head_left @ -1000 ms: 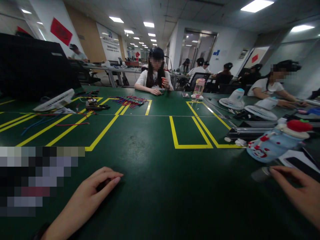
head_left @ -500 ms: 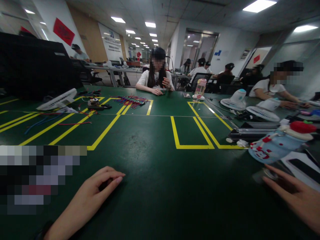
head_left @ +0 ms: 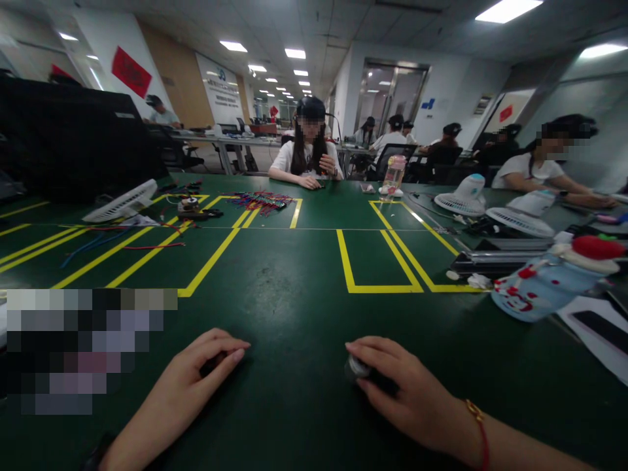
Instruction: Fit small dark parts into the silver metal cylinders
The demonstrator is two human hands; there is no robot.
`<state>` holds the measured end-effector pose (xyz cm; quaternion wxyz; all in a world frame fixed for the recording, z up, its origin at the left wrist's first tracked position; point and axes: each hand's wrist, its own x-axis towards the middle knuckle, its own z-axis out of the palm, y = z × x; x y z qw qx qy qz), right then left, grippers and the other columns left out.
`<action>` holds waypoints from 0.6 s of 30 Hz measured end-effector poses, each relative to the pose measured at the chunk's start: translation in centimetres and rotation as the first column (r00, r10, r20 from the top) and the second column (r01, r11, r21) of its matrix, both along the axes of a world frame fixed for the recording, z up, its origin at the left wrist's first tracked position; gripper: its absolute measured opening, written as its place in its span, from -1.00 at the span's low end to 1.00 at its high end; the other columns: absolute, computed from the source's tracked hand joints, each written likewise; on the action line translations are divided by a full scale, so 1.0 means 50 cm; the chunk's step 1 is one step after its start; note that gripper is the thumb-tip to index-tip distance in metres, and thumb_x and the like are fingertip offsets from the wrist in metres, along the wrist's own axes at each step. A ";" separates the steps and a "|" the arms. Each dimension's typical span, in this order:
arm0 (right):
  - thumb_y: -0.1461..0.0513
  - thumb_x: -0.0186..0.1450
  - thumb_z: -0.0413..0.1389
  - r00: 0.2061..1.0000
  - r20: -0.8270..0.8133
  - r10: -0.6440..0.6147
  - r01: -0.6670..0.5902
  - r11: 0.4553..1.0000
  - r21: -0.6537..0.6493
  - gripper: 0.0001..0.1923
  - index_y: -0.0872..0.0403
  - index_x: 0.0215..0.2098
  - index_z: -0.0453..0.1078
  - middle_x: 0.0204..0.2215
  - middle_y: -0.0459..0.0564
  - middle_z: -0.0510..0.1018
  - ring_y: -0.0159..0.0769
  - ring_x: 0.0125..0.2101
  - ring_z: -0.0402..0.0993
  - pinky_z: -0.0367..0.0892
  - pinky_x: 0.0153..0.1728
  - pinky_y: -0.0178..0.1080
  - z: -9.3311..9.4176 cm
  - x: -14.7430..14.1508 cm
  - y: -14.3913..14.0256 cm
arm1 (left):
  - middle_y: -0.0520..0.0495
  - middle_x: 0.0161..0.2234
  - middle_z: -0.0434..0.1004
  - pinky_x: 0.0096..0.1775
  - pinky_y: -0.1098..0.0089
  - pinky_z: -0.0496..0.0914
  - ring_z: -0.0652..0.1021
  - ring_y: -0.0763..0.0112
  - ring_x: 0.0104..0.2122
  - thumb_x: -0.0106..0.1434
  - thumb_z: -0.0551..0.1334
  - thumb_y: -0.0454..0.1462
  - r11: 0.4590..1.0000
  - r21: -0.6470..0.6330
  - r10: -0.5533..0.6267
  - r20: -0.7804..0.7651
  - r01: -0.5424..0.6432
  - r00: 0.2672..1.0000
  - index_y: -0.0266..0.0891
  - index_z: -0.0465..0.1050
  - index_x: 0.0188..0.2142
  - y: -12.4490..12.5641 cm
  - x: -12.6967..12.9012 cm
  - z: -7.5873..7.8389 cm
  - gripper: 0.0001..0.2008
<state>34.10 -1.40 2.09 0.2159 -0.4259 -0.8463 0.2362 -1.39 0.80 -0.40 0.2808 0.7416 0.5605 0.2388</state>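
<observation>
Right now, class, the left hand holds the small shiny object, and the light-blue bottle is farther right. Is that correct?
Not quite: the head view shows the right hand holding the small shiny object; the light-blue bottle is farther right.

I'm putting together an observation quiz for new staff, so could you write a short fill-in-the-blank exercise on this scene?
1. The small object is at the fingers of the person's ____ hand.
2. The tape marking out shapes on the table is ____.
3. The table beneath both hands is ____.
4. The cord of the bracelet is mostly ____.

Missing words: right; yellow; green; red.
</observation>
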 end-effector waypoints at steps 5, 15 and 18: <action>0.18 0.18 0.14 0.985 -0.105 -0.134 0.118 0.982 -0.149 -0.27 -0.11 0.25 -0.05 0.07 -0.04 0.34 -0.33 0.05 0.30 0.24 0.11 -0.14 -0.030 0.008 0.002 | -0.02 -0.17 0.42 -0.13 0.30 0.40 0.48 0.30 -0.18 0.31 0.13 -0.18 0.987 0.073 -0.149 0.036 0.146 0.988 -0.03 0.45 -0.09 -0.013 0.111 0.046 -0.79; 0.14 0.15 0.17 0.971 -0.136 -0.194 0.165 0.966 -0.200 -0.36 -0.04 0.15 0.09 -0.01 0.00 0.40 -0.28 -0.04 0.37 0.32 0.00 -0.12 -0.050 0.002 0.004 | -0.04 -0.26 0.42 -0.21 0.29 0.38 0.45 0.31 -0.22 0.27 0.20 -0.29 0.956 0.192 -0.257 0.173 0.224 0.951 -0.08 0.54 -0.30 -0.003 0.309 0.107 -0.88; 0.15 0.15 0.17 0.976 -0.124 -0.178 0.156 0.973 -0.167 -0.39 -0.03 0.14 0.13 -0.01 0.01 0.40 -0.27 -0.04 0.38 0.32 0.00 -0.13 -0.047 0.004 0.004 | -0.03 -0.27 0.41 -0.20 0.30 0.37 0.44 0.33 -0.23 0.29 0.19 -0.23 0.970 0.166 -0.209 0.183 0.179 0.961 -0.08 0.53 -0.27 0.000 0.276 0.097 -0.87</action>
